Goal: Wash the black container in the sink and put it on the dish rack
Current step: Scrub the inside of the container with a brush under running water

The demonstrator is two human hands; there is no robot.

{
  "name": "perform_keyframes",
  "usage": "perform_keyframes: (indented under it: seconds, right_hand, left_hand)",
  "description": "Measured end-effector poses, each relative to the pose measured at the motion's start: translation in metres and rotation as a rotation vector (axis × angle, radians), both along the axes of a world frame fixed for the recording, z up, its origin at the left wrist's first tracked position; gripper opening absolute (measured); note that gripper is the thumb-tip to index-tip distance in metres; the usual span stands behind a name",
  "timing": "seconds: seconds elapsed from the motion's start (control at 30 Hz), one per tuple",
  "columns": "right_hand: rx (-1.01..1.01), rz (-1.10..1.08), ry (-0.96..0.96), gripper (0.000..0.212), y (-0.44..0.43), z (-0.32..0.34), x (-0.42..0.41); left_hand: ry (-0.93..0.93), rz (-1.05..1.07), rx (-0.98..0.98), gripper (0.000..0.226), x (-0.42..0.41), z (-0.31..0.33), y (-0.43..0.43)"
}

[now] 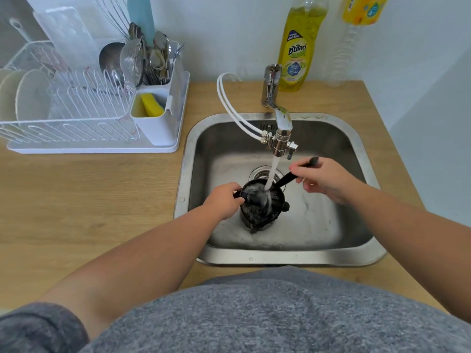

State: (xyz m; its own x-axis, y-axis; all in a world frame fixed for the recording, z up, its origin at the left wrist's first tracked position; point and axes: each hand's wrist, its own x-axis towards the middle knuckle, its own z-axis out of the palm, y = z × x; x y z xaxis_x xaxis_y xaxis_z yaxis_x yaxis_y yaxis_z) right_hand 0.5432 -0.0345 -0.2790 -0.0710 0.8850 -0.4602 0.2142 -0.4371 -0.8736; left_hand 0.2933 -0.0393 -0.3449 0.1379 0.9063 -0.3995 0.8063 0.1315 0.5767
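The black container stands upright in the steel sink, just in front of the drain. Water from the faucet streams into its open top. My left hand grips the container's left rim and handle. My right hand holds a black brush handle that slants down into the container; its lower end is hidden inside. The white dish rack sits on the counter at the left, apart from the sink.
The rack holds plates and a utensil caddy with cutlery and a yellow sponge. A yellow dish soap bottle stands behind the faucet. White hoses loop to the tap. Wooden countertop lies left of the sink.
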Motion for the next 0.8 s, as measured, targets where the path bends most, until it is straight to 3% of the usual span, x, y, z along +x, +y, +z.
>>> perform_keyframes:
  seconds: [0.07,0.17,0.27,0.53,0.7,0.8]
  right_hand:
    - [0.051,-0.053,-0.013,0.016,-0.006,-0.006,-0.005]
    - [0.214,0.17,-0.356,0.009,-0.014,-0.009,-0.018]
    - [0.307,0.328,-0.537,0.008,-0.017,-0.004,-0.024]
    - [0.291,0.457,-0.64,0.009,-0.003,0.009,-0.025]
    - [0.407,0.786,-0.735,0.012,-0.006,0.008,-0.042]
    - [0.382,0.812,-0.772,0.009,-0.002,0.013,-0.035]
  left_hand:
    - [-0.003,-0.043,0.012,0.032,0.003,0.0,0.001]
    - [-0.02,-0.079,0.021,0.03,0.007,-0.001,0.002]
    - [-0.027,-0.097,0.021,0.028,0.007,-0.002,0.002]
    - [0.002,-0.089,0.042,0.027,0.008,-0.004,0.0]
    - [0.021,-0.12,0.049,0.027,0.009,-0.002,0.004]
    - [0.026,-0.117,0.041,0.027,0.009,-0.003,0.004]
